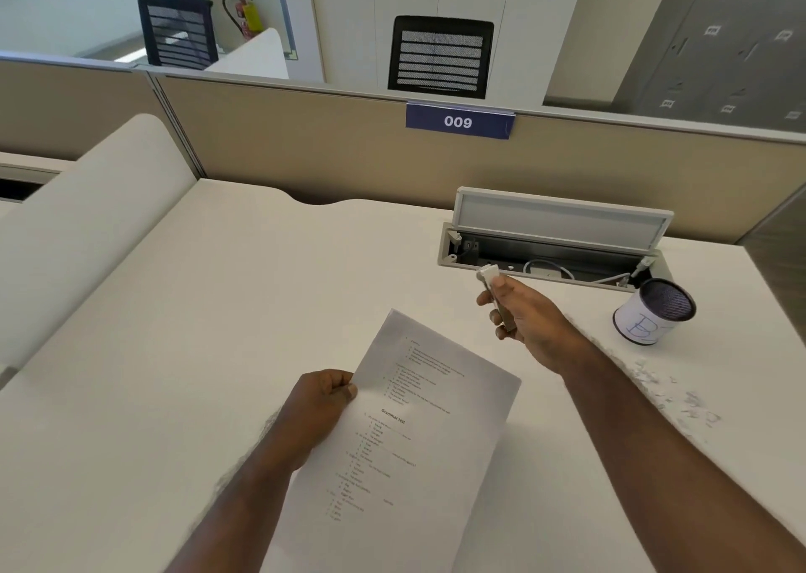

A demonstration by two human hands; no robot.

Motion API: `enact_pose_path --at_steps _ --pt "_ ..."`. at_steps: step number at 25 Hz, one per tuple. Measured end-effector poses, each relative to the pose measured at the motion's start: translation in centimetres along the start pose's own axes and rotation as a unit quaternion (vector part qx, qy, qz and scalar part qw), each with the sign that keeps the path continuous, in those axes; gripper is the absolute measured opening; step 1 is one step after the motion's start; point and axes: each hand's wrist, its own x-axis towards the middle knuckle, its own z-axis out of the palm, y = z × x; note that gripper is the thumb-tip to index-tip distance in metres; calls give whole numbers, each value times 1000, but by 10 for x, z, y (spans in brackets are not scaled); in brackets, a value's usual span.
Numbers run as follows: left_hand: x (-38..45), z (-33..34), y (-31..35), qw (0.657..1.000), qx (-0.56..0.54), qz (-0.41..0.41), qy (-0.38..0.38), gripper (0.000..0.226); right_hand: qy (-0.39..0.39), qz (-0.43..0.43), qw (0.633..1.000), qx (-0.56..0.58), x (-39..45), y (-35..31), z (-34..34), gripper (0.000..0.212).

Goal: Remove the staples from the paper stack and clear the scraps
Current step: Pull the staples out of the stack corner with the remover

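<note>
A stack of printed white paper (pixel 418 433) is lifted over the white desk (pixel 218 332) at the centre of the view. My left hand (pixel 320 411) pinches its left edge, thumb on top. My right hand (pixel 523 315) is raised to the right of the paper's top corner and grips a slim metal staple remover (pixel 493 293) with a white tip pointing up and away. Small white paper scraps (pixel 667 393) lie scattered on the desk to the right, under and beyond my right forearm.
A mesh pen cup (pixel 654 311) with a white label stands at the right, past the scraps. Behind my right hand a cable tray (pixel 549 258) in the desk stands with its lid up. A beige partition (pixel 305 136) bounds the far edge.
</note>
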Motion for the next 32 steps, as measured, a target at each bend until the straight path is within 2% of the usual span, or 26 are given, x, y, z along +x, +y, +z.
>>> enact_pose_path --at_steps 4,7,9,15,21,32 --pt "-9 5 8 1000 8 13 -9 24 -33 -53 979 -194 -15 -19 12 29" --pt "-15 9 15 999 29 21 -11 25 -60 -53 920 -383 -17 -28 15 33" --pt "-19 12 18 998 45 30 -15 25 -83 -41 883 -460 -21 -38 15 38" --pt "-27 15 28 997 68 44 -20 25 -162 -21 859 -486 -25 -57 11 35" --pt "-33 16 32 993 86 74 -37 23 -221 -17 851 -477 -26 -55 17 36" --pt "-36 15 31 990 93 89 -56 22 -206 -34 898 -387 -25 -44 17 32"
